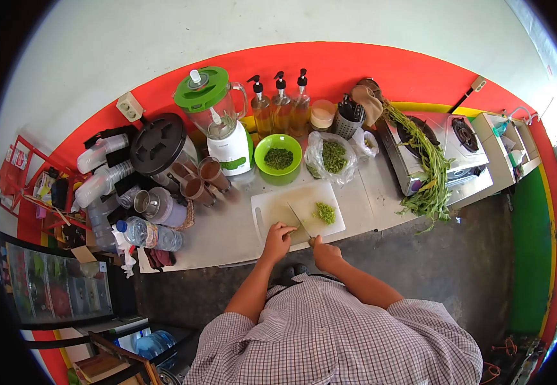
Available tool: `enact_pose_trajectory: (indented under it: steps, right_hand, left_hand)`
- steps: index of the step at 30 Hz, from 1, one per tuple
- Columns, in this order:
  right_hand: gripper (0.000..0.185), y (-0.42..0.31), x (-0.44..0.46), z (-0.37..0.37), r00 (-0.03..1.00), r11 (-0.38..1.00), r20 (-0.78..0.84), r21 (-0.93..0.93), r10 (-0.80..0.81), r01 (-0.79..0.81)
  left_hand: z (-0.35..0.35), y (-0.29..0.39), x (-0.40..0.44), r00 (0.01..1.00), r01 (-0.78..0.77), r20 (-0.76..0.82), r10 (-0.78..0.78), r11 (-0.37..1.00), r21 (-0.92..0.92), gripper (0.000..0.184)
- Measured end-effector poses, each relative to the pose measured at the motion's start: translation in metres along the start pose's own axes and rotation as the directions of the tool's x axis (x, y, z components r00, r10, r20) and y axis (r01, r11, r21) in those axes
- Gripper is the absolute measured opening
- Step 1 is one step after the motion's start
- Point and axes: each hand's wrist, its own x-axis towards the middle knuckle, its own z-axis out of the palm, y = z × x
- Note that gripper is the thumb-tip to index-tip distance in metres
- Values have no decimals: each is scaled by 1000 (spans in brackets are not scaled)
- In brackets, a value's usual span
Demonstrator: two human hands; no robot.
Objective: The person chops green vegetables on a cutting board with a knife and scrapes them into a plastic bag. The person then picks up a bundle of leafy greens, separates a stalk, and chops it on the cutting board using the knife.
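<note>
A knife (pixel 300 219) is gripped by its handle in my right hand (pixel 326 254), at the near edge of the white cutting board (pixel 272 200). Its blade points away from me, over the middle of the board. My left hand (pixel 278 241) is closed at the board's near left part, beside the blade; a small bit of something shows at its fingertips, too small to name. Right of the blade lies a small heap of chopped greens (pixel 324 213). Behind the board are a green bowl (pixel 279 176) with chopped leaves and a plastic bag (pixel 331 158) of cut greens.
A blender (pixel 227 138), several pump bottles (pixel 281 114) and a utensil holder (pixel 349 120) line the wall. Long leafy stalks (pixel 429 176) drape over the gas stove (pixel 464 151) at right. Cups (pixel 196 188) and a water bottle (pixel 153 235) crowd the left.
</note>
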Motion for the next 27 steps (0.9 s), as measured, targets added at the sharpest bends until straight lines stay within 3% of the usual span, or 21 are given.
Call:
enact_pose_trajectory:
  steps: [1, 5, 7, 11, 13, 17, 20, 22, 27]
  right_hand:
    - [64, 0, 3, -2, 1000, 999, -21, 34, -6, 7]
    - [67, -7, -1, -27, 999, 1000, 40, -10, -24, 24]
    - [52, -11, -12, -30, 996, 998, 83, -54, -25, 30]
    - [49, -2, -8, 0, 1000, 1000, 29, -19, 9, -9]
    - [65, 0, 0, 4, 999, 999, -35, 32, -8, 9]
    - [72, -6, -1, -20, 998, 999, 39, 14, -39, 39]
    - [68, -6, -7, -14, 995, 1000, 98, 22, -5, 3]
    - [54, -3, -10, 5, 999, 994, 27, 98, 42, -44]
    - [52, -1, 5, -16, 999, 995, 48, 103, -10, 5]
  left_hand:
    - [1, 0, -1, 1000, 0, 4, 0, 1000, -3, 36]
    - [1, 2, 0, 999, -21, -31, 21, 1000, 11, 34]
    - [1, 0, -2, 999, -18, -31, 18, 1000, 11, 33]
    - [-1, 2, -1, 1000, 10, -27, -10, 1000, -10, 32]
    - [1, 2, -3, 999, 29, -17, -30, 999, -18, 31]
    - [4, 1, -3, 998, 4, -56, -4, 1000, -9, 29]
    - [3, -1, -4, 998, -9, -61, 9, 1000, -6, 28]
    - [1, 0, -2, 998, -13, -56, 12, 1000, -12, 27]
    - [3, -1, -3, 999, 22, -46, -23, 999, -25, 27]
